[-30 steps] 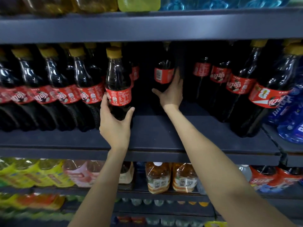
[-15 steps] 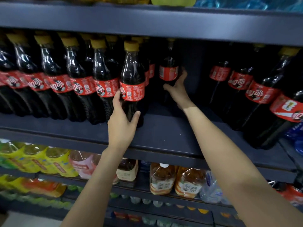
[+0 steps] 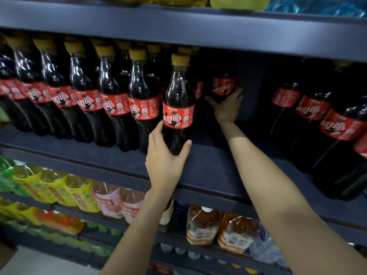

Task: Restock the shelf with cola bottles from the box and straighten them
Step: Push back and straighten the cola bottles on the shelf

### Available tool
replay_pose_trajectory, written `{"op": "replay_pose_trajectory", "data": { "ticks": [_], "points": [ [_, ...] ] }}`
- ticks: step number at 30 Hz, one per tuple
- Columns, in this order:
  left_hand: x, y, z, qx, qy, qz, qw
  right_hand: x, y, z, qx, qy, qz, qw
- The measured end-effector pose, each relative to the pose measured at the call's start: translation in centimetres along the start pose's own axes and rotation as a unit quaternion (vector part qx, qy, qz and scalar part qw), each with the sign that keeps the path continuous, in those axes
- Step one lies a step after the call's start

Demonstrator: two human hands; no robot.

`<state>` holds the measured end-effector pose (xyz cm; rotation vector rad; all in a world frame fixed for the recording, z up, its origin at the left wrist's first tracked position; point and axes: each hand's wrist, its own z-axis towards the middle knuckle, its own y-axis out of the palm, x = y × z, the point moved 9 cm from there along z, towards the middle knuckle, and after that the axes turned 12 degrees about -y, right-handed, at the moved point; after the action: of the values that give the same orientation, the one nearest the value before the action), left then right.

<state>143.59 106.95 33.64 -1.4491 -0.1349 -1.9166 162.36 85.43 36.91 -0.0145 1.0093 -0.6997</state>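
Shelf (image 3: 208,167), dark blue metal, middle tier of a drinks rack, carries the cola stock. Left hand (image 3: 165,162) grips the lower body of the front cola bottle (image 3: 178,108): thumb on the bottle's right side, fingers curled round its left side, palm against the near face just under the red label. That bottle stands upright near the shelf's front edge, yellow cap on, label facing outward, at the right end of the cola row (image 3: 79,96), which runs off to the left with labels mostly facing forward. Right hand (image 3: 226,108) reaches deep into the dark gap to the right of that bottle and holds the rear cola bottle (image 3: 223,87) just below its label; thumb extends left along the bottle, fingers wrap the far right side, their tips hidden. Cannot tell whether the rear bottle's base sits on the shelf. Larger cola bottles (image 3: 327,124) stand well apart to the right. Lower tier holds yellow, pink and amber drink packs (image 3: 202,225); upper tier shows yellow and blue bottle bases.
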Motion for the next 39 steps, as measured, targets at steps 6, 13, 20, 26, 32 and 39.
{"op": "replay_pose_trajectory", "data": {
  "ticks": [6, 13, 20, 26, 32, 39],
  "points": [
    [-0.8, 0.2, -0.1, -0.022, 0.008, -0.016, 1.0, 0.2, 0.3, -0.5, -0.091, -0.076, 0.055, 0.991],
    [-0.2, 0.2, -0.6, 0.104, 0.048, 0.036, 0.993, -0.8, 0.8, 0.3, -0.067, -0.077, 0.037, 0.994],
    [-0.1, -0.3, -0.3, 0.114, 0.04, 0.062, 0.991, -1.5, 1.1, 0.1, -0.068, -0.071, -0.02, 0.995],
    [0.3, -0.5, -0.5, 0.115, 0.055, 0.065, 0.99, -1.4, 1.5, -0.6, -0.091, -0.061, -0.034, 0.993],
    [1.3, -0.5, -1.4, 0.146, 0.117, 0.08, 0.979, -2.1, -2.0, -4.1, -0.123, -0.073, -0.043, 0.989],
    [9.0, 4.0, -6.2, -0.011, 0.367, -0.014, 0.93, -2.4, -12.8, -11.3, -0.131, -0.062, -0.009, 0.989]
  ]
}}
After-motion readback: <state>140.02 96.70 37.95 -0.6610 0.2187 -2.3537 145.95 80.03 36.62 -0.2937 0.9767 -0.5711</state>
